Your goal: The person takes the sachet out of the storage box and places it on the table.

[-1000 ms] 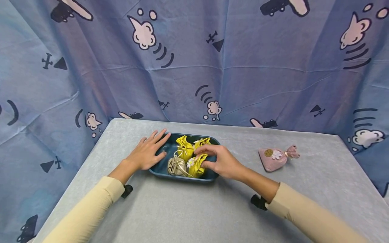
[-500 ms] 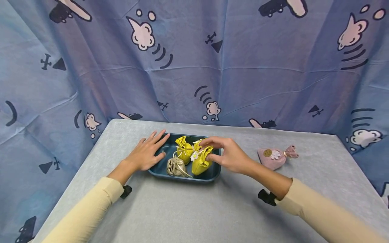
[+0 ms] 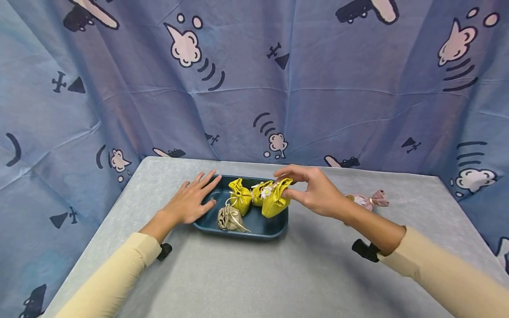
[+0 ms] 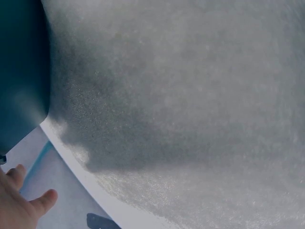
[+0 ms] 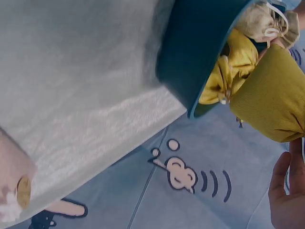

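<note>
My right hand (image 3: 318, 192) pinches the gathered neck of a yellow drawstring pouch (image 3: 274, 204), which hangs over the right end of a dark blue tray (image 3: 242, 236). In the right wrist view the held pouch (image 5: 271, 95) is above the tray's rim. Spread over the tray's left end, my left hand (image 3: 188, 201) rests with straight fingers. Inside the tray stand another yellow pouch (image 3: 240, 201), a third yellow one (image 3: 257, 194) partly hidden by the held pouch, and a beige drawstring pouch (image 3: 230, 219) at the front.
A pink pouch (image 3: 363, 201) with a white flower lies on the grey table (image 3: 246, 278) to the right, partly hidden behind my right forearm. A patterned blue curtain (image 3: 238, 101) hangs along the table's back edge.
My right hand has lifted the front yellow pouch from the tray floor and carried it up and to the right. My left hand has stayed at the tray's left end.
</note>
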Demonstrator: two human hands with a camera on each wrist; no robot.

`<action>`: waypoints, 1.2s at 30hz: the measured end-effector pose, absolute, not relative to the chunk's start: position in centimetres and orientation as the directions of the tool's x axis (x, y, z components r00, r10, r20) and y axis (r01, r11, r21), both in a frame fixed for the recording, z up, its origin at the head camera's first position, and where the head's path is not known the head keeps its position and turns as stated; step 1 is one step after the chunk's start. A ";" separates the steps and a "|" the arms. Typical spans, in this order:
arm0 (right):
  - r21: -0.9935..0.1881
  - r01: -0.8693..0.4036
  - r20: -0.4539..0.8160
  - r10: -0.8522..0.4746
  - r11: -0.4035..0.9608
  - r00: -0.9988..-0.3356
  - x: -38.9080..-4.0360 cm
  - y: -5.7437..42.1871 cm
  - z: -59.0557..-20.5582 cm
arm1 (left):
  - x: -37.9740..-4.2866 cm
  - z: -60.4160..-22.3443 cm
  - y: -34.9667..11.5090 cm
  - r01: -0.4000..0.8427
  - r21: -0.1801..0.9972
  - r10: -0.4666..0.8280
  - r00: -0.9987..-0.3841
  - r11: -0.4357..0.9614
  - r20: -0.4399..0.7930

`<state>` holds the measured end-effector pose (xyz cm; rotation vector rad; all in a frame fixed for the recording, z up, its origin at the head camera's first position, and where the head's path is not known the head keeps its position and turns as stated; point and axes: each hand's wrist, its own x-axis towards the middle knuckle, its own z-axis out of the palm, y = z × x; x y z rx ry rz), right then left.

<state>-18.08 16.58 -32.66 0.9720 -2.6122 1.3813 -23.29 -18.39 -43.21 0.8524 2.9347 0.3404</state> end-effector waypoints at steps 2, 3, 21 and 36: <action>-0.726 -0.547 0.317 -0.503 0.417 -0.804 -18.2 17.1 -32.4 | -23.3 -43.3 -18.4 0.522 0.227 0.536 -0.844 0.822 0.000; -0.722 -0.550 0.324 -0.497 0.420 -0.805 -18.3 17.3 -32.4 | -23.3 -43.3 -18.4 0.522 0.225 0.536 -0.845 0.823 0.000; -0.655 -0.494 0.320 -0.382 0.571 -0.867 -18.6 22.2 -32.6 | -23.5 -43.4 -18.5 0.508 0.219 0.526 -0.850 0.833 -0.031; -0.644 -0.408 0.289 -0.287 0.648 -0.913 -18.8 26.5 -35.4 | -23.4 -43.1 -18.4 0.512 0.228 0.530 -0.848 0.828 -0.019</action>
